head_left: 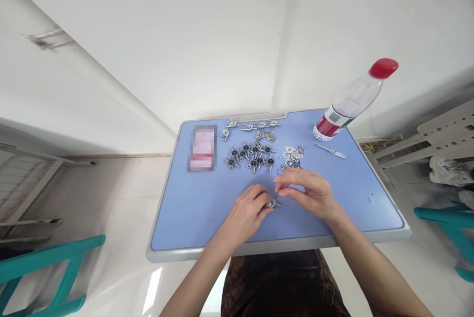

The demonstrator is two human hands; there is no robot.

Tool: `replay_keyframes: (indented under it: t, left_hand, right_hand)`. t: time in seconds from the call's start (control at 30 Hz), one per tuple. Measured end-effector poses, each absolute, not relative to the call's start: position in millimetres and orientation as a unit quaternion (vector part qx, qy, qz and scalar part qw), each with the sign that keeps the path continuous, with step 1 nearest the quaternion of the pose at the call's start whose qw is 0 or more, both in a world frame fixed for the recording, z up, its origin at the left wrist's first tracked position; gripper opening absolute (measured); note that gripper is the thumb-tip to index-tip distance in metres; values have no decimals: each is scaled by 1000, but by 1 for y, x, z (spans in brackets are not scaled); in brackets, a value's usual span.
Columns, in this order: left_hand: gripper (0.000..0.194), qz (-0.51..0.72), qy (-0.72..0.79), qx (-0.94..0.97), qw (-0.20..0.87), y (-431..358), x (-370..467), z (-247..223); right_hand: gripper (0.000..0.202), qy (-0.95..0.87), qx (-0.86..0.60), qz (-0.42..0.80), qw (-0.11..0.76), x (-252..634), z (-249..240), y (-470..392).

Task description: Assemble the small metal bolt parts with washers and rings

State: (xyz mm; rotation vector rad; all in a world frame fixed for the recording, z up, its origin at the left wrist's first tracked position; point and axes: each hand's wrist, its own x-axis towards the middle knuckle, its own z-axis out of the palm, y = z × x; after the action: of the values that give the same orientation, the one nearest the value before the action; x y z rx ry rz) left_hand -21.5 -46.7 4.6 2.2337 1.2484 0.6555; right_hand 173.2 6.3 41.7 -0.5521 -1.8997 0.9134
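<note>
My left hand (249, 212) is closed around a small metal fitting (272, 204) with a short stem, held low against the blue table. Right above that fitting, my right hand (307, 189) pinches with thumb and index finger; whatever lies between the tips is too small to make out. Beyond my hands lie several similar metal fittings with black round centres (254, 163). Farther back are several plain metal fittings (261, 125) without black centres. Near my right fingers sit a pile of flat metal plates (292, 152) and some small dark rings (295, 163).
A clear plastic bottle (351, 102) with a red cap stands at the table's back right, near a small screwdriver (331, 151). A blurred phone-shaped object (202, 148) lies at the left. The table (177, 218) has a raised grey rim. Green stools (55, 262) stand on the floor.
</note>
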Motion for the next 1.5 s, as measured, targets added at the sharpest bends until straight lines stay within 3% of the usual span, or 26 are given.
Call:
replay_keyframes:
  t: [0.2, 0.33, 0.43, 0.6, 0.97, 1.17, 1.33, 1.5]
  left_hand:
    - [7, 249, 459, 812, 261, -45, -23, 3]
    - [11, 258, 457, 807, 272, -45, -23, 3]
    - [13, 265, 453, 806, 275, -44, -23, 2]
    - [15, 270, 450, 802, 285, -44, -23, -1]
    - [11, 274, 455, 759, 376, -42, -27, 3]
    - [6, 281, 456, 751, 387, -42, -24, 3]
    - [6, 283, 452, 750, 391, -41, -23, 5]
    - [7, 276, 459, 745, 398, -42, -24, 4]
  right_hand:
    - [31, -784, -262, 309, 470, 171, 33, 9]
    - [38, -769, -256, 355, 466, 172, 32, 7]
    - [32, -735, -243, 408, 484, 172, 33, 5]
    - [18, -716, -237, 390, 529, 163, 32, 6]
    - [18, -745, -241, 308, 541, 162, 27, 3]
    - [30, -794, -179, 249, 525, 160, 32, 1]
    - [33, -786, -175, 292, 515, 163, 37, -3]
    - [22, -747, -206, 332, 538, 161, 35, -3]
